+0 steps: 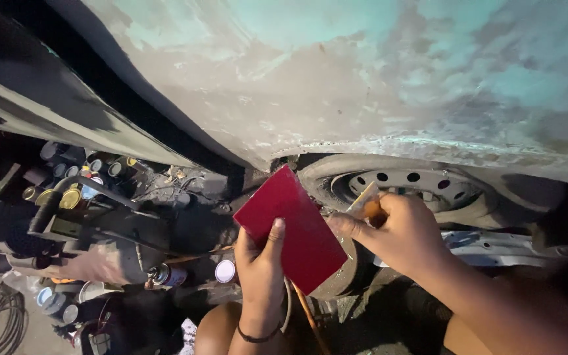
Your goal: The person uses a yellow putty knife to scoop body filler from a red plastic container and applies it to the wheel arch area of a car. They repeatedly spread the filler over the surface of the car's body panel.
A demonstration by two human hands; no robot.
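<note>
The left hand [260, 263] grips a red board [290, 227], tilted, near the wheel [402, 187]. The right hand [399, 230] pinches a small scraper [365, 202] beside it. The board may slip and drop, because only its corner is held.
</note>
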